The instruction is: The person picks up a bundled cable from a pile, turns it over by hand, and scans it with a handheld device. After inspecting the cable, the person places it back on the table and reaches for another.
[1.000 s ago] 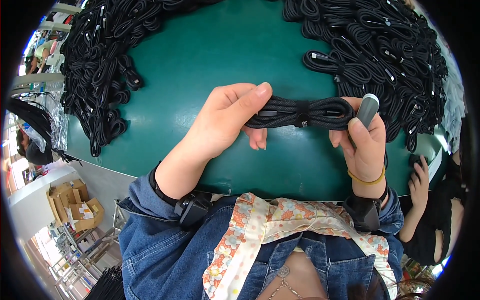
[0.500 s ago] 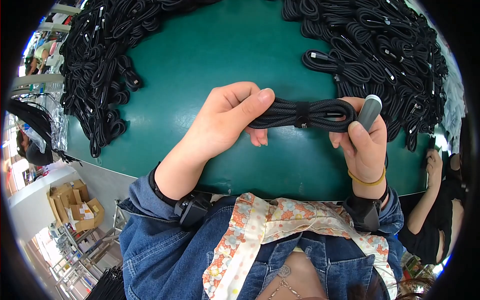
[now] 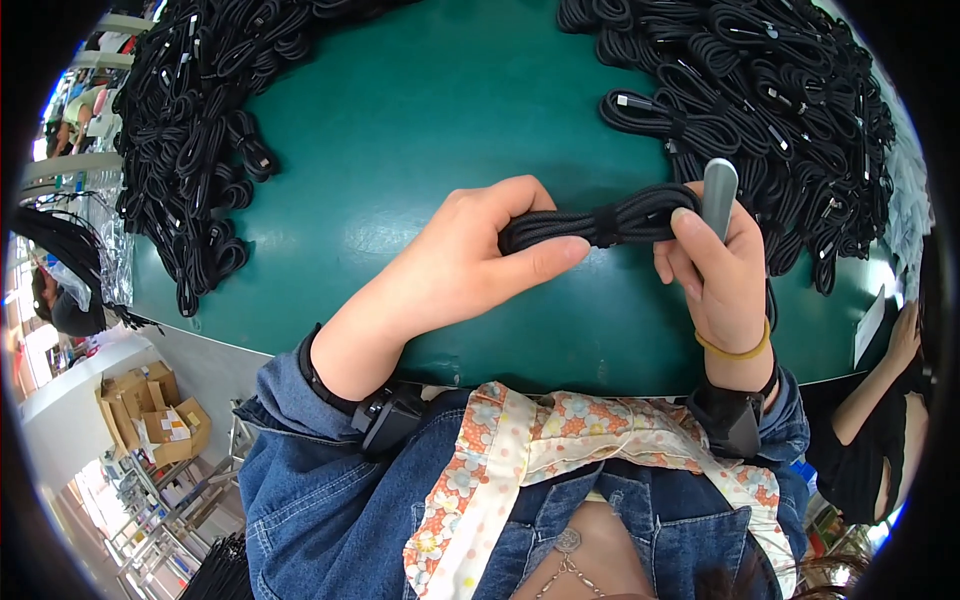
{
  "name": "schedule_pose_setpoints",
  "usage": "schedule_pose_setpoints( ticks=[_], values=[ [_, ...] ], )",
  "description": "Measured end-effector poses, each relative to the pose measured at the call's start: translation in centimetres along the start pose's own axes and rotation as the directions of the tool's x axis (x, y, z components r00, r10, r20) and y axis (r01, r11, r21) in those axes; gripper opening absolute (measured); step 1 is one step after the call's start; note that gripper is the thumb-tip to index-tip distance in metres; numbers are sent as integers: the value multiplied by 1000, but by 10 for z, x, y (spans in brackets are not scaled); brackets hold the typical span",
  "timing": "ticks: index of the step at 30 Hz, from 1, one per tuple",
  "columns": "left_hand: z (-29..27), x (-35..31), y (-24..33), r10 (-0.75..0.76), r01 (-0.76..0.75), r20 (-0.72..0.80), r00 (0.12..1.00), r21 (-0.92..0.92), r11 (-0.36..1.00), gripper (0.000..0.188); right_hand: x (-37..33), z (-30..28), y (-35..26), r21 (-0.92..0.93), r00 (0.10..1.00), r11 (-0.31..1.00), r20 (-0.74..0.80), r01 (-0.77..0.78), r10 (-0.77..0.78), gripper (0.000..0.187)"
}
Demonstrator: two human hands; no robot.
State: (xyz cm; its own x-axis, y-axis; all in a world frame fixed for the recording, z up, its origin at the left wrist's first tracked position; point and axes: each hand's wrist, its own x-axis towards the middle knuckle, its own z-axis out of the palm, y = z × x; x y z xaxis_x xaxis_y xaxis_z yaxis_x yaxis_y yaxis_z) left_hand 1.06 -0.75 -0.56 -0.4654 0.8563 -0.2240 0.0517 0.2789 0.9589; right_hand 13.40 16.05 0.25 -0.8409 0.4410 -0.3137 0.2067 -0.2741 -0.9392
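A coiled black braided cable [image 3: 630,220], wrapped at its middle with a black strap, is stretched between my hands above the green table. My left hand [image 3: 490,255] closes round its left end, with the thumb laid along the near side. At the other end, my right hand [image 3: 722,270] grips the loop between thumb and fingers. A grey stick-like tool with a rounded pale end [image 3: 720,195] is also tucked in my right hand and points up; its lower part is hidden.
Bundled black cables [image 3: 200,130] heap along the table's left side, with a larger heap [image 3: 760,110] at the right. The green tabletop [image 3: 420,120] lies between. A co-worker's arm [image 3: 880,390] reaches in at far right, near a white sheet [image 3: 868,330]. Cardboard boxes [image 3: 160,415] stand lower left.
My left thumb has slid from atop the cable to its near side. The bundle has turned and shifted slightly left with my right hand. A co-worker's hand has moved right.
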Motion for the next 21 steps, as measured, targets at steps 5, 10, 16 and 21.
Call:
schedule_pose_setpoints(
  ticks=[5,10,16,21],
  values=[
    [1,0,5,-12,8,50,999,68,998,29,4,-10,7,260,982,964,188,-49,-1,20],
    [1,-1,6,-79,89,119,990,-89,992,29,4,-11,12,420,968,900,252,-114,5,12],
    [1,-2,8,-81,99,125,989,-146,984,29,3,-11,14,464,958,871,285,-162,27,17],
    [1,-1,9,-92,112,134,987,-154,982,29,3,-12,14,457,954,876,299,-155,13,18]
  ],
)
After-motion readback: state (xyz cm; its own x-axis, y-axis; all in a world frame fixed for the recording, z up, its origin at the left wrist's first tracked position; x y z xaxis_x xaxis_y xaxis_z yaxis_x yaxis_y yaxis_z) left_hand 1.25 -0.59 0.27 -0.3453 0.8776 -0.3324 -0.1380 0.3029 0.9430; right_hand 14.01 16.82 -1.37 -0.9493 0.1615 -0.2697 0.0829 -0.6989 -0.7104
